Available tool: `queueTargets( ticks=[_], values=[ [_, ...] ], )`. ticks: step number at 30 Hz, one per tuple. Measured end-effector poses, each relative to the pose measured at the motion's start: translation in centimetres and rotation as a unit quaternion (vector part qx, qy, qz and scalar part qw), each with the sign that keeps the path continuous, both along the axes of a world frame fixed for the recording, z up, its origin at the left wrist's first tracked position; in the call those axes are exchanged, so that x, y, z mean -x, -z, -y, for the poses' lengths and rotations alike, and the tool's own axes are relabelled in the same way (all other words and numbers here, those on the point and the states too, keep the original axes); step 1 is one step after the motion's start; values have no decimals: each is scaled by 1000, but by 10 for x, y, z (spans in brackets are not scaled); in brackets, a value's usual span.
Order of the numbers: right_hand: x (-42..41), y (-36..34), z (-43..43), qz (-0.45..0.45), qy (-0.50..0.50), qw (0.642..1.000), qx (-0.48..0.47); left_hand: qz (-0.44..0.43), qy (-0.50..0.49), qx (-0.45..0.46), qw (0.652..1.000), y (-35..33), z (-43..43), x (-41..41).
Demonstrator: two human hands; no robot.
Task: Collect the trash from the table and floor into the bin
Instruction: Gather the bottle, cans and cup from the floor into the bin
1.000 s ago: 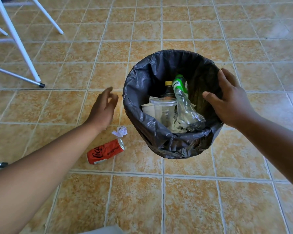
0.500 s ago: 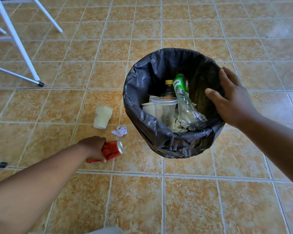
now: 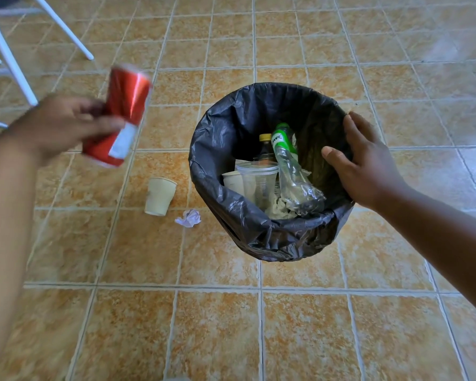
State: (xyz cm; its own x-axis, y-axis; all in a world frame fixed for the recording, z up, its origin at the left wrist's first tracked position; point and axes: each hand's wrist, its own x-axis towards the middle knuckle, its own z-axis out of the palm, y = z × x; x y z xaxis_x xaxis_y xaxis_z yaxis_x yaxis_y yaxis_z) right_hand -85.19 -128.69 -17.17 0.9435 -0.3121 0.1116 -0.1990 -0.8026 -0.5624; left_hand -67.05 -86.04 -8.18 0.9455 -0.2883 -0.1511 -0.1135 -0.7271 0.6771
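Note:
A bin lined with a black bag (image 3: 226, 138) stands on the tiled floor, holding a clear bottle with a green label (image 3: 289, 166), a clear plastic cup (image 3: 256, 182), a yellow-capped bottle and paper. My right hand (image 3: 366, 163) grips the bin's right rim. My left hand (image 3: 63, 125) holds a red soda can (image 3: 121, 114) in the air, left of the bin and blurred by motion. A beige paper cup (image 3: 160, 196) and a crumpled white paper ball (image 3: 188, 218) lie on the floor just left of the bin.
White metal legs of a chair or table (image 3: 8, 59) stand at the upper left. Tan floor tiles fill the remainder of the view.
My left hand closed round the red can on the floor and lifted it up and to the left. The paper cup came into sight. My right hand stayed on the rim.

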Motion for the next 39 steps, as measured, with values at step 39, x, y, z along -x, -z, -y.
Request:
queueTargets(
  ticks=[39],
  values=[
    [1, 0, 0, 4, -6, 1000, -19, 49, 55, 137, 988, 81, 131, 20]
  ],
)
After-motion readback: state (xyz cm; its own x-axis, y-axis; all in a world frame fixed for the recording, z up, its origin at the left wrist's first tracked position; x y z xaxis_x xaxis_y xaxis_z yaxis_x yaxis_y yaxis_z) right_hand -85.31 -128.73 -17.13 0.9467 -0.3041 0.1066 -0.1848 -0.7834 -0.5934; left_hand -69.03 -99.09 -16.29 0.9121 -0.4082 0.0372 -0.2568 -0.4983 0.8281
